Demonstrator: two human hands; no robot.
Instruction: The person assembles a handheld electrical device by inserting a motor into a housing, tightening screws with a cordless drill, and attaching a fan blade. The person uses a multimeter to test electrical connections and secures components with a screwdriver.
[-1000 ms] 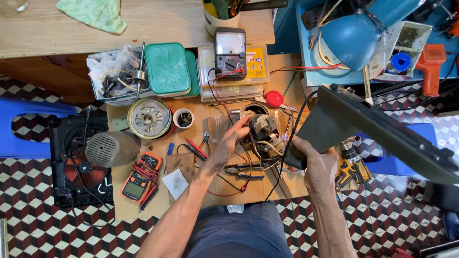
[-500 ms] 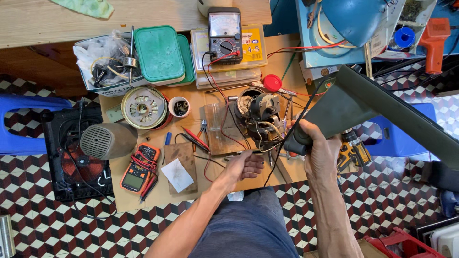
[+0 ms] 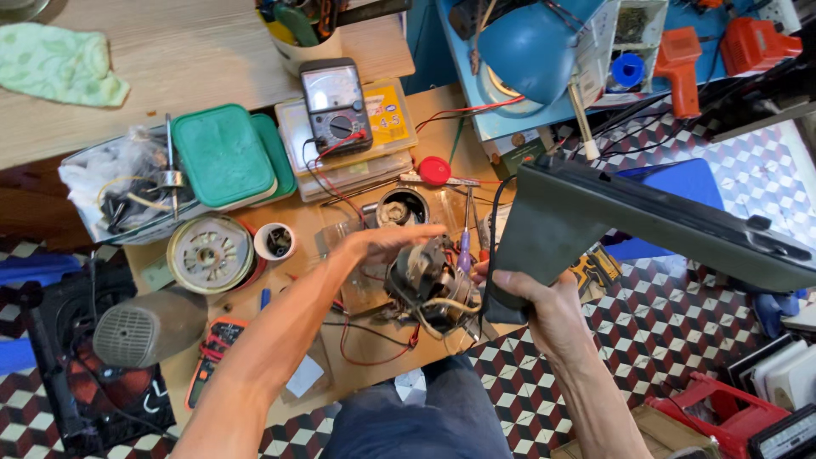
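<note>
My right hand (image 3: 544, 308) grips the lower end of a long dark grey-green housing (image 3: 646, 225), held tilted above the workbench's right edge. Wires run from that housing to a small electric motor (image 3: 422, 285) with copper windings, which is raised off the wooden bench (image 3: 365, 357). My left hand (image 3: 384, 244) reaches across from the left and holds the motor at its top, fingers pointing right. A purple-handled screwdriver (image 3: 463, 252) stands just behind the motor. A round metal casing (image 3: 399, 208) lies on the bench beyond my left hand.
An analog multimeter (image 3: 336, 106) with red and black leads sits on a yellow box at the back. Green-lidded boxes (image 3: 225, 157), a round stator disc (image 3: 211, 253) and a small cup (image 3: 274, 241) lie left. A grey fan cover (image 3: 140, 327), an orange meter (image 3: 212, 357), and a blue lamp (image 3: 527, 47) are nearby.
My left hand left the wires near the bench's front edge and went up onto the motor. The motor has come off the bench toward me. The housing stays in my right hand.
</note>
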